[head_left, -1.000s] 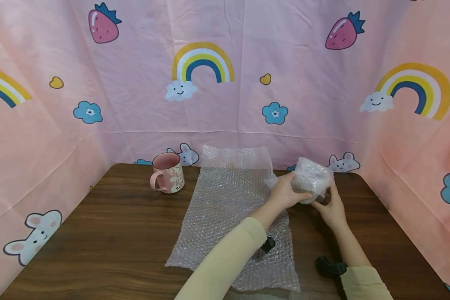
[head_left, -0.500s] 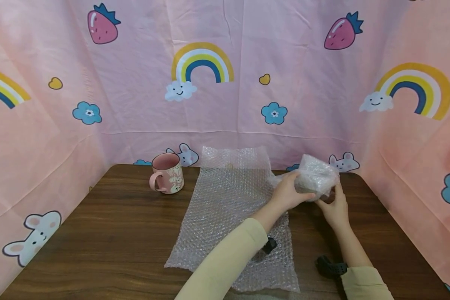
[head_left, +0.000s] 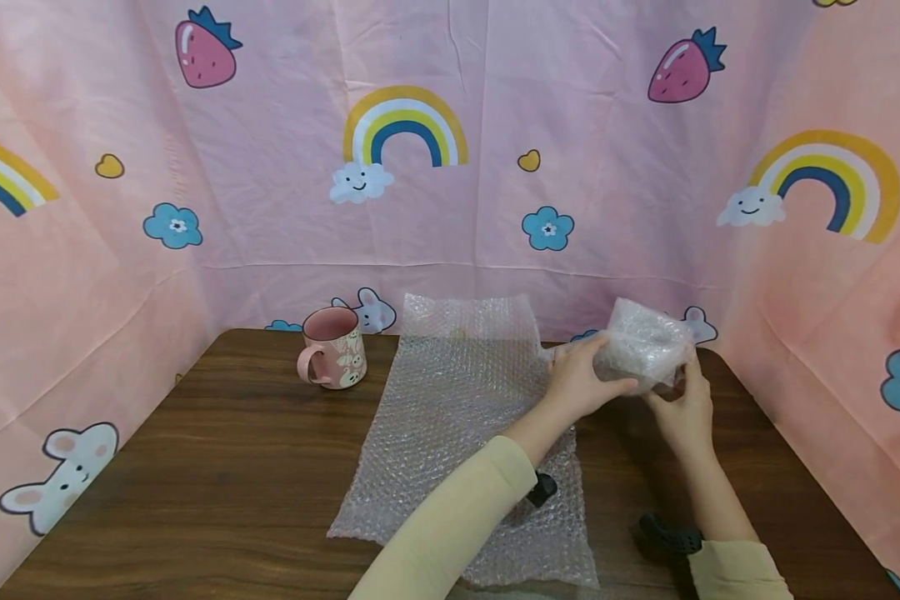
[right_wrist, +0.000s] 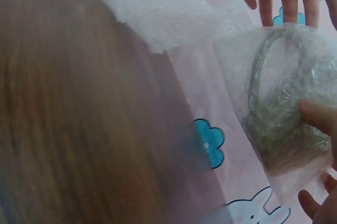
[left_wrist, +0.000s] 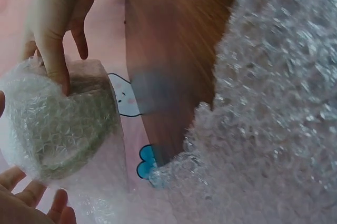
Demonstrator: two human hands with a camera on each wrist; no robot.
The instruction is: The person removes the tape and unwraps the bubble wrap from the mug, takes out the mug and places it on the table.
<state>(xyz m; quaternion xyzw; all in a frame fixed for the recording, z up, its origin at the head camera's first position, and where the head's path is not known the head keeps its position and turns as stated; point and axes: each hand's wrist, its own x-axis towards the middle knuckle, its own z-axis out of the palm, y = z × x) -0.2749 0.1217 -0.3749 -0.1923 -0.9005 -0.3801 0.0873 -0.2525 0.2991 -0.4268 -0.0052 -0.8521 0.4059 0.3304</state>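
well, left grip [head_left: 576, 379] and right grip [head_left: 686, 414] pinch the wrapped bundle [head_left: 645, 343] from opposite sides, above the tabletop [head_left: 195, 475] at far right, presumably so it can't unroll; a bubble-wrap sheet [head_left: 450, 404] lies alongside.

Table [head_left: 195, 483]: dark wood-grain, smooth, low sheen. Sheet [head_left: 450, 392] across its far edge: clear bubble-wrap plastic, glossy, bumpy. Bundle [head_left: 645, 343] by far right corner: same plastic, crinkled, shiny. Mug [head_left: 336, 348], far left corner: smooth, ceramic-looking. Backdrop [head_left: 420, 50]: matt cloth, creased.
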